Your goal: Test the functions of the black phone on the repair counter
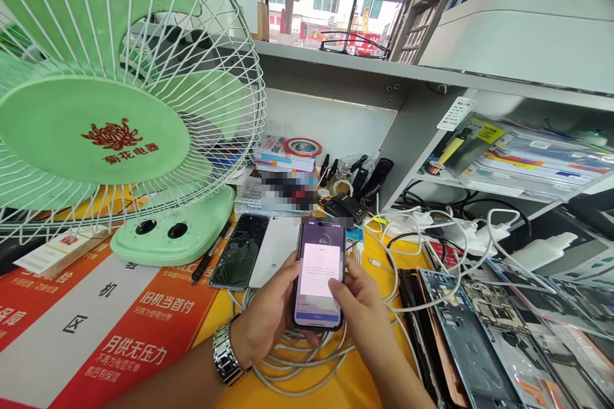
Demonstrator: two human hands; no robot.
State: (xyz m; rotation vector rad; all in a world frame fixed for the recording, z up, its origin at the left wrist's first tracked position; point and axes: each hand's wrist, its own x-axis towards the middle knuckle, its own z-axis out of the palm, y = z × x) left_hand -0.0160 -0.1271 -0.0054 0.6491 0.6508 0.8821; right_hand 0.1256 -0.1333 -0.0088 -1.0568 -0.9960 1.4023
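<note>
I hold a lit smartphone [320, 271] upright in front of me, its screen showing a white box under a round dial. My left hand [267, 318], with a metal watch at the wrist, wraps around the phone's left edge and back. My right hand [357, 301] grips the right edge, thumb resting on the lower screen. Below the phone lies a coil of white cable [307, 367] on the yellow desk mat.
A green table fan [119, 115] stands at the left. A cracked dark phone [241, 249] and a white phone [274, 251] lie beside its base. Opened phone frames [472, 339] lie at the right. Cables, tape, tools and a shelf of packages crowd the back.
</note>
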